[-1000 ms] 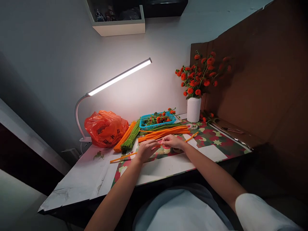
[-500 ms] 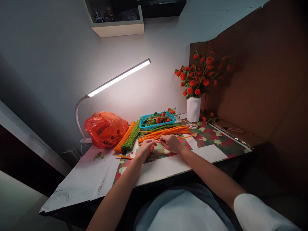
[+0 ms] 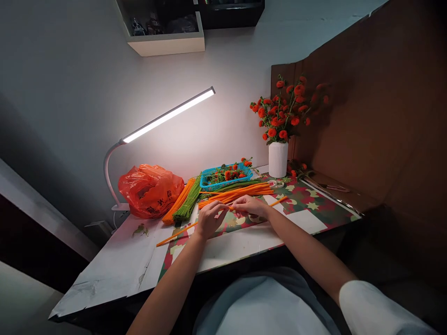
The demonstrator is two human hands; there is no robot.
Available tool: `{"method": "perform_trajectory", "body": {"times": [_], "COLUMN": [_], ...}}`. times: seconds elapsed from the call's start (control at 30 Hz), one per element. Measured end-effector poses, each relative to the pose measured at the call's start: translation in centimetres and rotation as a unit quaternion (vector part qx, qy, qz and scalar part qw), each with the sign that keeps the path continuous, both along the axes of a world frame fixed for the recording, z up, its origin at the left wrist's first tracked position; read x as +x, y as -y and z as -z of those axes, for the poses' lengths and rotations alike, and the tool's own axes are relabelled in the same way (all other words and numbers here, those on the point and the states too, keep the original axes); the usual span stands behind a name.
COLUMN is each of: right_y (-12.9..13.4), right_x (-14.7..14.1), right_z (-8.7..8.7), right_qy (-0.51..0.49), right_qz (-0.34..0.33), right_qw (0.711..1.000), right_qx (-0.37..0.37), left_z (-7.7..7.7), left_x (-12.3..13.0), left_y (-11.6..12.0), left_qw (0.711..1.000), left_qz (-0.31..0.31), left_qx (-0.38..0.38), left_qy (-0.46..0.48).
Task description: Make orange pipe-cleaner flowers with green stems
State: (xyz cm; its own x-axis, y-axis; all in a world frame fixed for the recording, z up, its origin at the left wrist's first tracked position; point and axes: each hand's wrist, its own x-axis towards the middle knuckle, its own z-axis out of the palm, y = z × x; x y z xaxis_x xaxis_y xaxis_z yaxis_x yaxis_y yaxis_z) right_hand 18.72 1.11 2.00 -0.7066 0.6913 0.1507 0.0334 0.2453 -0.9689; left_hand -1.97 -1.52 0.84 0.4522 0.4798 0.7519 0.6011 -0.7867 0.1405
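Note:
My left hand and my right hand meet over the patterned table cover, fingers pinched on orange pipe cleaners. One orange stem sticks out to the lower left past my left wrist, and another orange end shows to the right beyond my right hand. Between the fingertips is a small orange piece, too small to make out in detail. Just behind my hands lies a pile of orange pipe cleaners. A green bundle lies beside an orange bundle to the left.
Behind the piles stands a blue basket of small orange flowers. A red plastic bag and a lit lamp are at the left. A white vase with orange flowers stands back right, near scissors and a cardboard panel.
The orange stem now reaches farther out to the lower left of my left hand. My hands remain together, with slightly changed finger positions. The whole view has shifted a little.

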Motion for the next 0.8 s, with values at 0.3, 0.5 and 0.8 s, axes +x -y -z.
{"method": "perform_trajectory", "body": {"times": [0.3, 0.5, 0.8], "right_y": [-0.2, -0.2, 1.2], "right_x": [-0.1, -0.1, -0.8], "right_z": [0.9, 1.0, 0.1], "right_qy": [0.028, 0.105, 0.211], "right_qz": [0.022, 0.033, 0.14], "right_qw": [0.997, 0.98, 0.797], "right_qx": [0.07, 0.167, 0.548], "left_z": [0.0, -0.8, -2.8], "left_x": [-0.4, -0.2, -0.8], "left_y": [-0.3, -0.2, -1.0], "left_qw": [0.998, 0.994, 0.852], "left_qz": [0.017, 0.021, 0.048], "left_qx": [-0.046, -0.095, -0.511], "left_qy": [-0.035, -0.05, 0.105]}}
